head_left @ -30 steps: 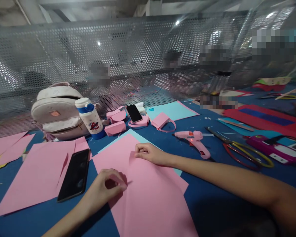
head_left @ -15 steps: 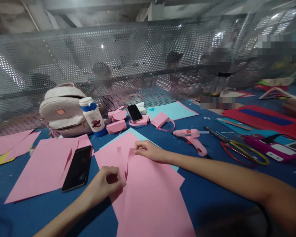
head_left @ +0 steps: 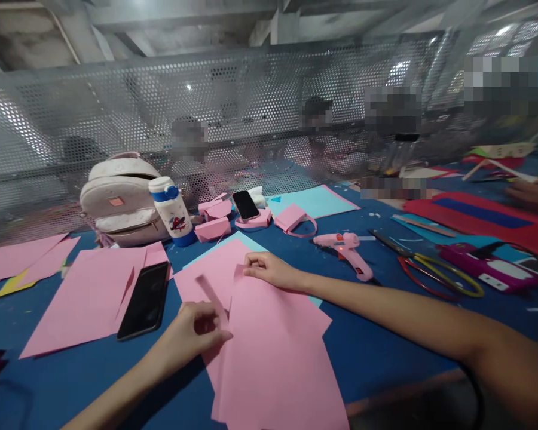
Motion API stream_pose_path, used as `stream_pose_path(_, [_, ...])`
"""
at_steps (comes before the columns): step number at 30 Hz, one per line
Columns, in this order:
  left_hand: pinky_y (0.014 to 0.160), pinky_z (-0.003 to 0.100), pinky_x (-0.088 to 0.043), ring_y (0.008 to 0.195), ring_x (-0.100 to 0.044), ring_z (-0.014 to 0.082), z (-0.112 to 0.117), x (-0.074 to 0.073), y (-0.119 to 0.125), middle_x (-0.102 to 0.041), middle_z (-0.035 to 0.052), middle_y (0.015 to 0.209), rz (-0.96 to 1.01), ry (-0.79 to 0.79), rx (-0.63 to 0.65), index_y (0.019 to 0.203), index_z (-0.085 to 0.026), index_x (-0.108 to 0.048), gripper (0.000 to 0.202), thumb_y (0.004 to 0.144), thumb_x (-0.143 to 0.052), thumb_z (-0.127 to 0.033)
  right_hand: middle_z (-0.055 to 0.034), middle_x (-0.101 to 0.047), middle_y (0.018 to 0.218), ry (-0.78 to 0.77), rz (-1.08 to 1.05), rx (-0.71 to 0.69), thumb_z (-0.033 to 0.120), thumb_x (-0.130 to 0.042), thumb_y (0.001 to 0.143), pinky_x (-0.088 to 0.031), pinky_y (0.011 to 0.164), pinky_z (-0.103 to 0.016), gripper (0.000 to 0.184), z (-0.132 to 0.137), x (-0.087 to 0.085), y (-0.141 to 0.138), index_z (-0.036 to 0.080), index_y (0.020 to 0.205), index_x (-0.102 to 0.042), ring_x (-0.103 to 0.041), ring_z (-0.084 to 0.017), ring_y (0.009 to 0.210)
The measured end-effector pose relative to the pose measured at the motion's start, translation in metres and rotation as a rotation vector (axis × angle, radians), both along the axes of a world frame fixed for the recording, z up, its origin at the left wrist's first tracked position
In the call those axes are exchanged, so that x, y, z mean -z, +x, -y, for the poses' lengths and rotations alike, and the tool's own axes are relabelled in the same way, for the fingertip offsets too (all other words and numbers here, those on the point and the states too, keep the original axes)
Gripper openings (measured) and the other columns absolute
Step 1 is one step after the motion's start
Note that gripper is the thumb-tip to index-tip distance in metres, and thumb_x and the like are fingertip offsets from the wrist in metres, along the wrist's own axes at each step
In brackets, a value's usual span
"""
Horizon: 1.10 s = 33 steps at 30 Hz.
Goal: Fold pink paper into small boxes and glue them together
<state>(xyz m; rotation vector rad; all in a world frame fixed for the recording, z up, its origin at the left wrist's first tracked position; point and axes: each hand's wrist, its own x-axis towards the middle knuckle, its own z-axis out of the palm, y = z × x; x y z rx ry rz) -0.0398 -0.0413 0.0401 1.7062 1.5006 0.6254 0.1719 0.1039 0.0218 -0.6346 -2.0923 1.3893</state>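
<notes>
A large pink paper sheet (head_left: 278, 352) lies before me, over another pink sheet (head_left: 213, 260) and a light blue one. My right hand (head_left: 273, 272) pinches its upper left corner between thumb and fingers. On the left my left hand (head_left: 201, 328) is closed in a pinch on a narrow pink paper strip (head_left: 210, 291), whose upper end sticks up and leans left. The strip runs along the sheet's left edge; whether its lower part is joined to the sheet I cannot tell.
Left of the hands are a black phone (head_left: 144, 300) and pink sheets (head_left: 83, 292). Behind stand a backpack (head_left: 121, 203), a bottle (head_left: 173, 212) and small folded pink paper pieces (head_left: 213, 229). A pink glue gun (head_left: 347, 251), scissors (head_left: 430, 269) and a co-worker's hand (head_left: 531, 194) are rightward.
The strip's upper end has tipped to the left, from nearly upright to slanting. Both hands stay almost in place, and the view has shifted slightly.
</notes>
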Motion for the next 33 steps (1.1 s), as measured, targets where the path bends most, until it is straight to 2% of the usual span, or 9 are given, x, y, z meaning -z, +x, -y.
stream_pose_path(6, [0.063,0.024,-0.043,0.071,-0.057,0.0169,-0.006,-0.015,-0.015,-0.067,0.0025,0.077,0.167,-0.054,-0.047,0.084,-0.013,-0.072,0.034,0.075,-0.072,-0.045,0.0044,-0.043,0.071,-0.042,-0.069,0.205,0.056,-0.061,0.086,-0.028,0.058,-0.023,0.04,-0.006,-0.016,0.007,0.019,0.08,-0.048,-0.04,-0.012,0.064])
stream_pose_path(11, [0.059,0.019,-0.04,0.067,-0.055,0.0122,-0.021,-0.028,-0.041,-0.061,-0.0024,0.071,0.312,0.1,-0.31,0.08,-0.015,-0.066,0.035,0.072,-0.079,-0.047,0.007,-0.042,0.06,-0.112,-0.012,0.2,0.057,-0.065,0.083,-0.025,0.048,-0.021,0.043,0.018,-0.033,0.039,0.019,0.077,-0.047,-0.037,-0.008,0.05])
stream_pose_path(13, [0.059,0.019,-0.041,0.065,-0.055,0.0119,-0.029,-0.03,-0.046,-0.061,-0.0028,0.071,0.416,0.104,-0.362,0.084,-0.016,-0.065,0.038,0.07,-0.081,-0.049,0.0061,-0.049,0.057,-0.236,0.114,0.055,0.057,-0.069,0.081,-0.028,0.046,-0.02,0.044,0.035,-0.039,0.054,0.017,0.08,-0.051,-0.04,-0.008,0.045])
stream_pose_path(15, [0.061,0.02,-0.044,0.066,-0.058,0.0128,-0.038,-0.032,-0.045,-0.064,-0.0021,0.074,0.51,0.07,-0.326,0.087,-0.018,-0.064,0.042,0.072,-0.078,-0.054,0.0022,-0.057,0.06,-0.383,0.248,-0.228,0.056,-0.069,0.082,-0.04,0.049,-0.022,0.043,0.051,-0.047,0.066,0.016,0.08,-0.054,-0.05,-0.01,0.046])
stream_pose_path(18, [0.059,0.021,-0.043,0.061,-0.056,0.0118,-0.052,-0.038,-0.033,-0.062,-0.002,0.069,0.514,0.003,-0.177,0.08,-0.017,-0.061,0.043,0.072,-0.076,-0.057,-0.0052,-0.065,0.074,-0.497,0.39,-0.674,0.056,-0.062,0.089,-0.051,0.071,-0.026,0.045,0.061,-0.063,0.075,0.011,0.087,-0.064,-0.065,-0.015,0.069])
stream_pose_path(20, [0.056,0.02,-0.039,0.057,-0.051,0.01,-0.06,-0.041,-0.022,-0.058,-0.0024,0.064,0.466,-0.044,-0.03,0.072,-0.015,-0.06,0.043,0.069,-0.08,-0.052,-0.0064,-0.066,0.077,-0.449,0.512,-0.82,0.054,-0.061,0.091,-0.05,0.072,-0.024,0.044,0.056,-0.07,0.074,0.01,0.094,-0.066,-0.068,-0.016,0.077])
stream_pose_path(25, [0.049,0.02,-0.025,0.053,-0.034,0.0065,-0.076,-0.036,0.003,-0.045,-0.0048,0.056,0.314,-0.129,0.325,0.063,-0.012,-0.059,0.04,0.074,-0.077,-0.046,-0.0057,-0.067,0.083,-0.355,0.334,-0.357,0.058,-0.049,0.097,-0.045,0.049,-0.019,0.046,0.028,-0.06,0.048,0.014,0.112,-0.055,-0.066,-0.013,0.065])
stream_pose_path(28, [0.049,0.021,-0.022,0.053,-0.029,0.0069,-0.081,-0.029,0.009,-0.039,-0.0062,0.057,0.253,-0.124,0.4,0.067,-0.013,-0.058,0.04,0.083,-0.067,-0.049,-0.0051,-0.069,0.084,-0.344,0.274,-0.4,0.058,-0.051,0.096,-0.043,0.046,-0.018,0.042,0.017,-0.044,0.025,0.017,0.102,-0.051,-0.063,-0.011,0.058])
stream_pose_path(33, [0.052,0.023,-0.023,0.057,-0.031,0.0084,-0.085,-0.02,0.004,-0.037,-0.0061,0.06,0.15,-0.071,0.41,0.067,-0.014,-0.053,0.041,0.086,-0.062,-0.049,0.0027,-0.059,0.06,-0.334,0.174,-0.357,0.053,-0.062,0.091,-0.041,0.048,-0.018,0.04,0.009,-0.024,0.004,0.016,0.081,-0.052,-0.056,-0.009,0.05])
